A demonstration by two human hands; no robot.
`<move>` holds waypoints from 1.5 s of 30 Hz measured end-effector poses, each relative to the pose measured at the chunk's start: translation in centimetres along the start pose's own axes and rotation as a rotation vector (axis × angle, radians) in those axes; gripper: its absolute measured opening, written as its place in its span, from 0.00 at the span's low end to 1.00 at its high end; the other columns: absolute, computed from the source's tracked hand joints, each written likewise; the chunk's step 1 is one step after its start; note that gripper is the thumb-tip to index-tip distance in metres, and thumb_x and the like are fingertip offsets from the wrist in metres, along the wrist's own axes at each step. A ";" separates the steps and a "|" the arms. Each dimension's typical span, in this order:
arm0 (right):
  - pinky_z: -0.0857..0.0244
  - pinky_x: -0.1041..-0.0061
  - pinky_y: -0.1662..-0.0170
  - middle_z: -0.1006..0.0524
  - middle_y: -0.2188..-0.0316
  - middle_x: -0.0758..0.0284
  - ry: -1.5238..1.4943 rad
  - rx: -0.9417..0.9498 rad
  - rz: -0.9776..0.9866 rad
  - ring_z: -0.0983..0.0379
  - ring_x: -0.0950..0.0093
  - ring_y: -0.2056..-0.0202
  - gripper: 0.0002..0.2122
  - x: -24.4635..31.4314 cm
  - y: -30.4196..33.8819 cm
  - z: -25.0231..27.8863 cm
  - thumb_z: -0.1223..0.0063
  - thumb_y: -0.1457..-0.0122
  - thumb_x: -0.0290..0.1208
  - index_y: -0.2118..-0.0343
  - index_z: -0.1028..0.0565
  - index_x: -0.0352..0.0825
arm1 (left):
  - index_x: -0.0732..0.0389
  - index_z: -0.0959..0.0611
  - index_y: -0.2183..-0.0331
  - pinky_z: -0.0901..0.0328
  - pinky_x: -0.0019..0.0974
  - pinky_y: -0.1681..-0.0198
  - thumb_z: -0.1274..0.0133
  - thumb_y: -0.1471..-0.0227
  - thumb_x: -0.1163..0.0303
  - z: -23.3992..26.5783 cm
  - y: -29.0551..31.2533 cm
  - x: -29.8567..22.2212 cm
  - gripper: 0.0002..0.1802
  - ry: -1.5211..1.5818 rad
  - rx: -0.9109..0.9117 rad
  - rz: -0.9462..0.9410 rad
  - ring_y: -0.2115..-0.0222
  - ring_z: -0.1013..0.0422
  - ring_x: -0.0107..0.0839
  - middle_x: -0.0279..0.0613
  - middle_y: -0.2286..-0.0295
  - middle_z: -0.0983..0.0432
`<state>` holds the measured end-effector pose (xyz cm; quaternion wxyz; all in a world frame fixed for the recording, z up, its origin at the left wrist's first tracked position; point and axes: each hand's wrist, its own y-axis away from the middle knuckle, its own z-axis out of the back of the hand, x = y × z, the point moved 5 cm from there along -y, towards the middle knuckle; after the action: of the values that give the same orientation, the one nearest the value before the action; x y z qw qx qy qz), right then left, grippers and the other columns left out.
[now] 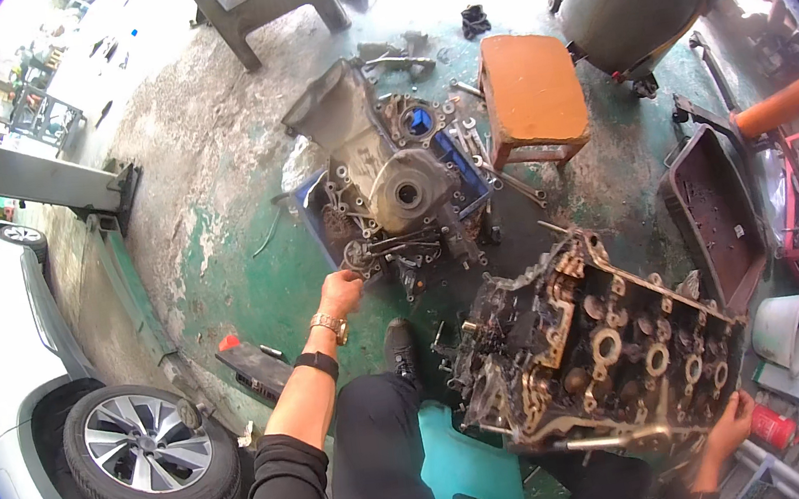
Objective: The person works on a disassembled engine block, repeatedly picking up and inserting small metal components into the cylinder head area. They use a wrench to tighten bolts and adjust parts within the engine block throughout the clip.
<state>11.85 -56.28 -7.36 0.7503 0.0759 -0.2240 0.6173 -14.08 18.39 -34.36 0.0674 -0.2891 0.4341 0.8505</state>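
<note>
My left hand reaches forward with its fingers curled, next to the near left edge of a blue tray. What its fingertips hold, if anything, is too small to make out. On the tray lie several bolts and small metal parts around a large grey cast engine cover. My right hand grips the near right corner of a dirty engine block, which lies tilted in front of my right leg. Along the block's near side runs a long metal bar, apart from my right fingers.
An orange-topped stool stands beyond the tray, near several wrenches. A dark drain pan, white bucket and red can are on the right. A white car is at left; a turquoise stool is beneath me.
</note>
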 end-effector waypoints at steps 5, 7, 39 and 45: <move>0.36 0.73 0.47 0.23 0.58 0.64 -0.049 0.014 -0.058 0.28 0.74 0.55 0.12 -3.4 -1.1 0.7 0.48 0.34 0.32 0.54 0.26 0.27 | 0.65 0.16 0.57 0.29 0.41 0.54 0.43 0.51 0.71 -1.5 -3.2 1.6 0.18 -0.279 -0.116 -0.164 0.59 0.22 0.45 0.53 0.62 0.18; 0.37 0.75 0.48 0.22 0.61 0.65 0.070 -0.016 0.009 0.29 0.74 0.59 0.12 -3.4 -1.3 1.5 0.49 0.34 0.32 0.57 0.24 0.27 | 0.67 0.18 0.55 0.27 0.41 0.62 0.45 0.50 0.74 -2.3 -3.7 0.7 0.18 -0.457 -0.213 -0.369 0.66 0.20 0.43 0.50 0.67 0.17; 0.31 0.76 0.61 0.19 0.70 0.65 -0.138 -0.115 0.011 0.24 0.77 0.67 0.07 5.4 1.7 0.3 0.42 0.39 0.27 0.63 0.22 0.29 | 0.64 0.12 0.70 0.29 0.42 0.64 0.36 0.58 0.68 5.8 2.8 -0.7 0.11 -0.722 -0.130 -0.367 0.73 0.22 0.46 0.53 0.75 0.19; 0.29 0.70 0.64 0.18 0.70 0.63 -0.065 -0.167 0.026 0.21 0.69 0.69 0.06 6.4 1.8 0.6 0.39 0.44 0.29 0.65 0.20 0.34 | 0.68 0.14 0.69 0.33 0.36 0.76 0.37 0.54 0.72 10.3 10.2 -8.9 0.09 -0.347 -0.068 -0.616 0.82 0.29 0.31 0.41 0.80 0.22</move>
<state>10.88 -50.37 -4.34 0.7382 0.0301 -0.3001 0.6033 -14.98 21.32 -17.61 0.3841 -0.2597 0.2803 0.8406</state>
